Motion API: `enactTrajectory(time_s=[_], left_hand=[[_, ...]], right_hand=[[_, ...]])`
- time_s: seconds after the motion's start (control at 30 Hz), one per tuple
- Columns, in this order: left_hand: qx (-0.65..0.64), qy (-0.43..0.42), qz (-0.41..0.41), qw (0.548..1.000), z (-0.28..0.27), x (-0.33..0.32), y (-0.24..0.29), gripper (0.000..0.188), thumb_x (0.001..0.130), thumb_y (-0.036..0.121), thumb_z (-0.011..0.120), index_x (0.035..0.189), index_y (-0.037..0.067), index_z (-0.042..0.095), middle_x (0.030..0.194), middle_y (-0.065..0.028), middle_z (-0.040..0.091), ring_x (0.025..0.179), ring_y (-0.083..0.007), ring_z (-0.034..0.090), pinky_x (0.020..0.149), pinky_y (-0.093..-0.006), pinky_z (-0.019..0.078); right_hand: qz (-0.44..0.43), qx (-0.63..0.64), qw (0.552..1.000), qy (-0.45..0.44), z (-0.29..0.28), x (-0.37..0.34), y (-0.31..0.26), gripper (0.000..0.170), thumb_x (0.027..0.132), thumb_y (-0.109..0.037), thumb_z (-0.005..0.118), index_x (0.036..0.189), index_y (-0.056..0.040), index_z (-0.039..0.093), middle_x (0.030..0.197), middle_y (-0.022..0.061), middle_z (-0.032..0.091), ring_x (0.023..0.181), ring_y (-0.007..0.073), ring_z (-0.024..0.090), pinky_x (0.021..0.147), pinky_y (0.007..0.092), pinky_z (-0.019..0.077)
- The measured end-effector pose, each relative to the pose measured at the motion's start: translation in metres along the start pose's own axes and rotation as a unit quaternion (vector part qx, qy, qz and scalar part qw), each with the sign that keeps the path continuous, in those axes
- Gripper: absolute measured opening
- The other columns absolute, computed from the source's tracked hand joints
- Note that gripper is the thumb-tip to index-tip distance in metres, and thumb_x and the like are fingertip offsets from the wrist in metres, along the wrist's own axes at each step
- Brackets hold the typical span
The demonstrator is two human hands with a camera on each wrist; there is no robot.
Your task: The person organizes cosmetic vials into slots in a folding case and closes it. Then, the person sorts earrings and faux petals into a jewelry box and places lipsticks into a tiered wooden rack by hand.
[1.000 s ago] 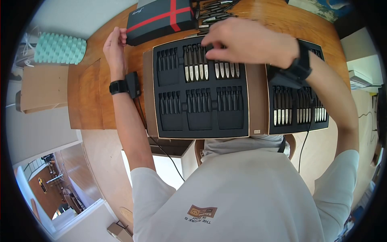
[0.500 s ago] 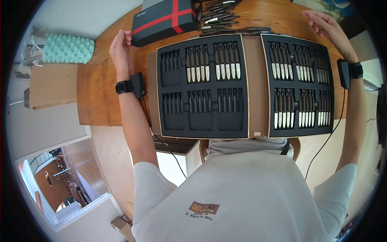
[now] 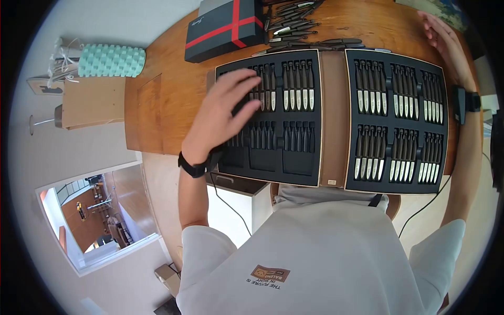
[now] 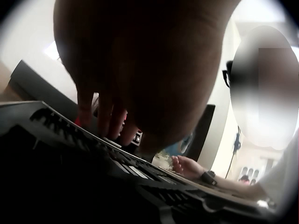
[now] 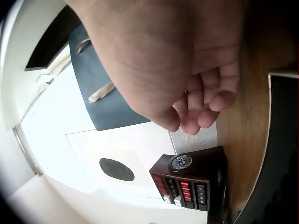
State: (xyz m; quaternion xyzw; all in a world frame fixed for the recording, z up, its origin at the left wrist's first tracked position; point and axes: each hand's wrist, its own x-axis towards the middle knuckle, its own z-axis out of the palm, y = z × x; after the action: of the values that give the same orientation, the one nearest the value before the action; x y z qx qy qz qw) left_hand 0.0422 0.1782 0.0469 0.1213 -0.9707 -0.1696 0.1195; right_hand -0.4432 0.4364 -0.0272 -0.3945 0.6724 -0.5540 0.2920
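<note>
Head view: The left hand [image 3: 219,111] is above the left tray [image 3: 262,160] of an open case, fingers extended, thumb apart, released. Beneath and just beyond its fingertips, dark-handled pieces [image 3: 298,93] with pale ends sit in rows. The right hand [image 3: 445,42] is raised past the far right corner of the right tray [image 3: 370,120], fingers slightly bent, also released. The brown spine [image 3: 332,121] lies between the hands and joins the trays; filled rows occupy the right tray. Ahead of the left hand, on the tabletop [image 3: 142,113], are a black box [image 3: 210,50] with red ribbon and a cluster of loose pieces [image 3: 296,25].

Left wrist view: The left hand is dark, fingers pointing down near the tray. The view is poor; contact with any piece cannot be determined.

Right wrist view: The right hand is loosely curled around nothing. A brown block [image 5: 190,177] with red and dark buttons appears below its fingertips.
</note>
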Motion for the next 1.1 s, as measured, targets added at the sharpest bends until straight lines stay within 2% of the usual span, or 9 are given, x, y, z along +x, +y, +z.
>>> enactTrajectory(time_s=[0.07, 0.2, 0.27, 0.4, 0.47, 0.83, 1.03, 1.1], left_hand=[[0.030, -0.060, 0.015, 0.998, 0.001, 0.000, 0.010, 0.043, 0.090, 0.009, 0.075, 0.131, 0.001, 0.066, 0.140, -0.0146, 0.062, 0.128, -0.0352, 0.058, 0.110, -0.0410, 0.0467], [0.001, -0.091, -0.004, 0.996, 0.001, 0.000, 0.018, 0.047, 0.090, 0.010, 0.076, 0.134, 0.001, 0.064, 0.139, -0.0145, 0.062, 0.127, -0.0359, 0.059, 0.109, -0.0421, 0.0471], [0.022, -0.093, 0.000, 0.995, 0.004, 0.000, 0.021, 0.047, 0.090, 0.010, 0.075, 0.135, 0.000, 0.063, 0.139, -0.0148, 0.061, 0.127, -0.0359, 0.058, 0.109, -0.0423, 0.0470], [0.043, -0.084, -0.018, 0.995, 0.008, 0.000, 0.027, 0.046, 0.093, 0.011, 0.073, 0.136, -0.001, 0.062, 0.140, -0.0155, 0.059, 0.128, -0.0357, 0.056, 0.110, -0.0422, 0.0461], [0.039, -0.077, -0.024, 0.996, 0.010, 0.000, 0.027, 0.045, 0.094, 0.011, 0.072, 0.136, -0.001, 0.062, 0.140, -0.0156, 0.058, 0.129, -0.0357, 0.056, 0.110, -0.0420, 0.0457], [0.032, -0.058, -0.042, 0.997, 0.016, 0.003, 0.026, 0.038, 0.098, 0.006, 0.065, 0.135, -0.002, 0.063, 0.138, -0.0154, 0.058, 0.128, -0.0353, 0.055, 0.110, -0.0413, 0.0449], [0.025, -0.068, -0.040, 0.997, 0.010, 0.010, 0.022, 0.032, 0.098, 0.005, 0.064, 0.129, -0.002, 0.067, 0.136, -0.0146, 0.060, 0.126, -0.0341, 0.056, 0.109, -0.0405, 0.0461], [0.030, -0.102, -0.023, 0.994, 0.003, 0.016, 0.020, 0.029, 0.098, 0.007, 0.064, 0.124, -0.002, 0.070, 0.132, -0.0128, 0.062, 0.121, -0.0323, 0.060, 0.104, -0.0399, 0.0496]], right_hand=[[0.010, 0.027, 1.000, -0.002, -0.005, -0.005, 0.005, 0.042, 0.111, -0.039, 0.052, 0.139, -0.0113, 0.067, 0.099, -0.0102, 0.055, 0.091, 0.0000, 0.050, 0.085, 0.0179, 0.0412], [-0.008, 0.044, 0.999, 0.012, 0.003, -0.008, 0.004, 0.041, 0.111, -0.034, 0.052, 0.140, -0.0075, 0.065, 0.097, -0.0087, 0.054, 0.087, 0.0009, 0.048, 0.080, 0.0181, 0.0408], [0.003, 0.030, 0.999, -0.017, 0.005, -0.005, 0.008, 0.042, 0.110, -0.037, 0.054, 0.138, -0.0103, 0.068, 0.099, -0.0098, 0.056, 0.091, 0.0000, 0.051, 0.085, 0.0177, 0.0426], [0.009, 0.011, 1.000, -0.013, 0.008, -0.005, 0.013, 0.041, 0.110, -0.035, 0.054, 0.138, -0.0089, 0.067, 0.099, -0.0094, 0.056, 0.090, 0.0002, 0.051, 0.083, 0.0175, 0.0427], [0.006, 0.083, 0.997, -0.005, 0.006, -0.005, 0.015, 0.040, 0.111, -0.032, 0.054, 0.138, -0.0065, 0.067, 0.099, -0.0092, 0.056, 0.089, 0.0004, 0.050, 0.081, 0.0177, 0.0424], [0.026, 0.104, 0.994, 0.010, 0.005, -0.003, 0.018, 0.039, 0.111, -0.029, 0.054, 0.138, -0.0032, 0.066, 0.099, -0.0092, 0.056, 0.088, 0.0008, 0.049, 0.079, 0.0179, 0.0411], [0.030, 0.092, 0.995, 0.015, 0.006, -0.005, 0.015, 0.040, 0.111, -0.027, 0.053, 0.138, -0.0016, 0.066, 0.099, -0.0090, 0.055, 0.088, 0.0012, 0.049, 0.080, 0.0176, 0.0409], [0.029, 0.088, 0.996, 0.018, 0.008, -0.006, 0.013, 0.040, 0.111, -0.027, 0.053, 0.139, -0.0009, 0.065, 0.099, -0.0090, 0.055, 0.088, 0.0013, 0.049, 0.081, 0.0177, 0.0408]])
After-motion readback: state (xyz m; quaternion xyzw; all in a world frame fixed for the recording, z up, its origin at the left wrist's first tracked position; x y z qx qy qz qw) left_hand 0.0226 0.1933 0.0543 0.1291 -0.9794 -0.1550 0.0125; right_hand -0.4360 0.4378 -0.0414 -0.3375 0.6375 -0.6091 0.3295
